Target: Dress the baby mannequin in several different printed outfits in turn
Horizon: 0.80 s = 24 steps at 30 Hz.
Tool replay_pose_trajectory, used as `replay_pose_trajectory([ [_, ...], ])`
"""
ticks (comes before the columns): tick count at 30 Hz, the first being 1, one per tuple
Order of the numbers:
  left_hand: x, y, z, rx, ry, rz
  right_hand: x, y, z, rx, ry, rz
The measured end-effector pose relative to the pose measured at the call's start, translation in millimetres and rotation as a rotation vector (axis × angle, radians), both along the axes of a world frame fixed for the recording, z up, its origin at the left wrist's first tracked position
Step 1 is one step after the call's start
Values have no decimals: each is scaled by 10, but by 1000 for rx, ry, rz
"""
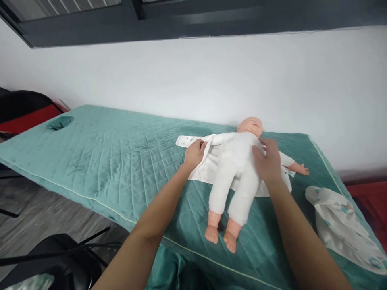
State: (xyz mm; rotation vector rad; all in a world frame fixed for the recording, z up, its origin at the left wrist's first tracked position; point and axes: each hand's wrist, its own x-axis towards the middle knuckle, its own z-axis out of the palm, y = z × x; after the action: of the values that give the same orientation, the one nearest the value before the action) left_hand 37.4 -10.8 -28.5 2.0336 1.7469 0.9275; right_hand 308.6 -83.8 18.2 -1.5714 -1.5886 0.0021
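A baby doll (242, 149) with a white cloth body lies on its back on the green quilted bed, its head toward the wall. Beneath its torso is an open white garment (201, 171) with a printed sleeve (186, 141) spread out to the left. My left hand (196, 153) pinches the garment's edge beside the doll's arm, which is inside or under the fabric. On the other side, my right hand (267, 157) is at the doll's chest near the shoulder, fingers apart and slightly blurred. The doll's other arm, with its bare hand, stretches out to the right.
A printed white cloth (344, 229) lies crumpled at the right of the green bed (121, 149). A white wall runs behind. Black chairs (60, 257) stand at the lower left, and a black and red chair (27, 108) is at the far left.
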Motion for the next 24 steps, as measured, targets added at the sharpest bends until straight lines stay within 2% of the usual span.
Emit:
replay_pose_trajectory([
  [2,10,12,-6,-9,-17,8,149,-64,-84,-86,77,-143],
  [4,9,17,-5,-29,-27,10,225,-84,-109,-246,57,-241],
  [6,7,23,10,-75,-46,6,241,-82,-95,-401,8,-301],
  [8,18,42,41,-127,-80,-8,228,-73,-80,-486,-19,-336],
  [11,94,85,107,-135,-166,-23,210,-61,-109,-455,59,-316],
  [15,287,76,181,-33,-306,19,199,-44,-203,-349,333,-259],
  [18,395,2,193,28,-358,-12,155,-37,-217,-362,526,-210],
  [21,430,-59,177,41,-414,-92,80,-40,-181,-355,592,-192],
  [24,447,-62,190,85,-475,-116,6,-41,-157,-299,617,-144],
])
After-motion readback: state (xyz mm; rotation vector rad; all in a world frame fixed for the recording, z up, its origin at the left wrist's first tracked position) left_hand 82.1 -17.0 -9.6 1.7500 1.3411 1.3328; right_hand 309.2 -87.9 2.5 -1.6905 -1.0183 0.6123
